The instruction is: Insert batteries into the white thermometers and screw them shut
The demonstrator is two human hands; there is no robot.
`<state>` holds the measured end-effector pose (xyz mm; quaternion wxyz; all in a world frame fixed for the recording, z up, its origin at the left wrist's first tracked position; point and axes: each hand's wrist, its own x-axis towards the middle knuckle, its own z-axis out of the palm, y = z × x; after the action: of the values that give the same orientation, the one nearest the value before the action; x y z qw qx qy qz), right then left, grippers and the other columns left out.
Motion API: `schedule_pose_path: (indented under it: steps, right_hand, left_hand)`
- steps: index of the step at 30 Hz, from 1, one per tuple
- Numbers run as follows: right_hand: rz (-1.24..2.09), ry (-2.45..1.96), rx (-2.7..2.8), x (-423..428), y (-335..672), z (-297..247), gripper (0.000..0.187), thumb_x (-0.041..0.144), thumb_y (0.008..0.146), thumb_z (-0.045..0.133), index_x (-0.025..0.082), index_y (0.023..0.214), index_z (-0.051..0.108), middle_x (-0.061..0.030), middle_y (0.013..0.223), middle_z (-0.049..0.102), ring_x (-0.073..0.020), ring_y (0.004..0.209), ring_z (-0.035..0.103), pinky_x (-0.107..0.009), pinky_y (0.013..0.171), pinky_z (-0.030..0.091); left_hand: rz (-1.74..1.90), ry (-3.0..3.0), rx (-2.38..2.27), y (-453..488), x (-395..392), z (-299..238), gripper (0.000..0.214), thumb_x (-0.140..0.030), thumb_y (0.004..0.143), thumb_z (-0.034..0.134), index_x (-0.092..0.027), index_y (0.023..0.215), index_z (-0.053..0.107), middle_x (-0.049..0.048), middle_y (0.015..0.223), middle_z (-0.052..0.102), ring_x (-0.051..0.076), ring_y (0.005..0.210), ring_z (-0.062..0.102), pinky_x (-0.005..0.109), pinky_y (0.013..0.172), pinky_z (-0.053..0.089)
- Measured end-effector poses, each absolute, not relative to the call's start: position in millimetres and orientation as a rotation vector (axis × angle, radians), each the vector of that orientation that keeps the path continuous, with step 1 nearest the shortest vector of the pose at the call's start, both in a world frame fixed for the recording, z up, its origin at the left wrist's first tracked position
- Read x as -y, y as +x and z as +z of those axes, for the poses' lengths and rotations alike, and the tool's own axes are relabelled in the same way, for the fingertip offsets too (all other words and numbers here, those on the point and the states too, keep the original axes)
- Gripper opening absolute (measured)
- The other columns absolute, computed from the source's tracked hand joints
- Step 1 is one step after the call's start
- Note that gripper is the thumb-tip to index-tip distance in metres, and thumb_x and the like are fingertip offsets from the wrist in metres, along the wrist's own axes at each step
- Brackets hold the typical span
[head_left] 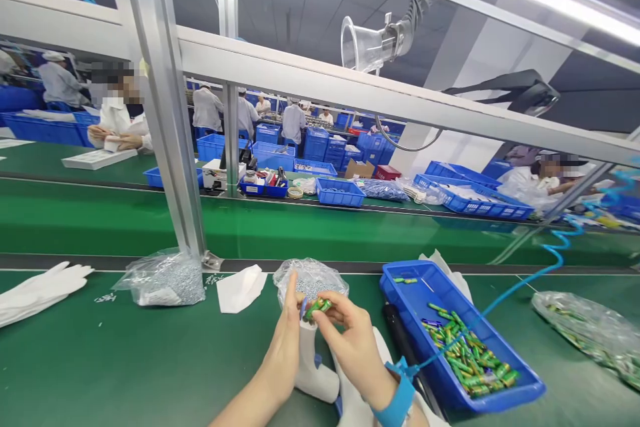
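Observation:
A white gun-shaped device [316,373] stands with its handle end up, a bit of blue showing at the top. My left hand [280,353] is closed around the handle from the left, index finger pointing up; its other fingers are partly hidden. My right hand [353,340] pinches green batteries [318,308] between thumb and fingers, right at the handle's upper end. How far they sit inside the handle I cannot tell. Beneath my right forearm lies another white device [350,397], partly covered. A blue wrist strap [397,397] with a coiled cord circles my right wrist.
Right of my hands is a blue tray [417,327] of loose green batteries, with a dark bar-shaped object [403,333] alongside. Bags of small metal parts [170,280], white gloves [45,290] and a bag of batteries [590,327] lie around. A metal frame post [160,113] rises ahead; co-workers sit beyond.

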<state>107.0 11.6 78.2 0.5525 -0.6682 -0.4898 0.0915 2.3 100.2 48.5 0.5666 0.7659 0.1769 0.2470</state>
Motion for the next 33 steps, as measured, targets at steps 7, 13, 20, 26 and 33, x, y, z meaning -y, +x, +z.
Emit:
schedule_pose_path:
  steps: [7, 13, 20, 26, 33]
  right_hand:
    - [0.074, -1.598, 1.322, -9.6, 103.7, 79.3, 0.023, 0.024, 0.086, 0.055, 0.02, 0.107, 0.062, -0.0037, 0.094, 0.068, -0.0157, 0.073, 0.065, -0.026, 0.068, 0.056]
    - [-0.002, -1.61, 1.435, -6.1, 105.4, 77.0, 0.031, 0.022, 0.09, 0.051, 0.022, 0.12, 0.056, -0.0039, 0.106, 0.065, -0.0182, 0.093, 0.063, -0.028, 0.079, 0.052]
    - [0.014, -1.67, 1.501, -1.2, 105.6, 74.8, 0.046, 0.022, 0.09, 0.049, 0.023, 0.134, 0.04, -0.0055, 0.124, 0.054, -0.0182, 0.112, 0.052, -0.03, 0.092, 0.047]
    - [0.228, -1.678, 1.401, 6.8, 107.7, 69.3, 0.05, 0.034, 0.092, 0.045, 0.023, 0.14, 0.034, -0.0071, 0.139, 0.04, -0.0226, 0.127, 0.039, -0.039, 0.103, 0.038]
    - [0.892, -1.352, 0.678, -3.0, 106.9, 62.2, 0.069, 0.067, 0.083, 0.046, 0.021, 0.133, 0.042, -0.0117, 0.135, 0.043, -0.0266, 0.124, 0.041, -0.043, 0.102, 0.035]
  left_hand:
    - [0.601, 1.606, -0.481, 3.8, -89.7, 53.3, 0.067, -0.059, 0.091, 0.002, -0.02, 0.146, -0.005, 0.0147, 0.133, 0.042, 0.023, 0.127, 0.04, 0.042, 0.109, 0.027]
    - [0.622, 1.507, -0.483, 3.2, -88.3, 52.2, 0.072, -0.064, 0.089, 0.007, -0.02, 0.146, -0.004, 0.0169, 0.147, 0.023, 0.026, 0.135, 0.027, 0.047, 0.11, 0.023]
    - [0.706, 1.364, -0.494, 5.5, -84.9, 49.5, 0.078, -0.07, 0.085, 0.021, -0.022, 0.146, 0.012, 0.0116, 0.13, 0.042, 0.026, 0.129, 0.035, 0.042, 0.107, 0.03]
    - [0.69, 1.381, -0.497, 4.4, -90.5, 40.3, 0.076, -0.071, 0.085, 0.023, -0.025, 0.145, 0.016, 0.01, 0.129, 0.042, 0.025, 0.119, 0.044, 0.042, 0.103, 0.034]
    - [0.819, 1.321, -0.519, 5.6, -75.6, 45.9, 0.07, -0.065, 0.088, 0.025, -0.023, 0.144, 0.021, 0.0101, 0.12, 0.048, 0.026, 0.115, 0.046, 0.045, 0.104, 0.031]
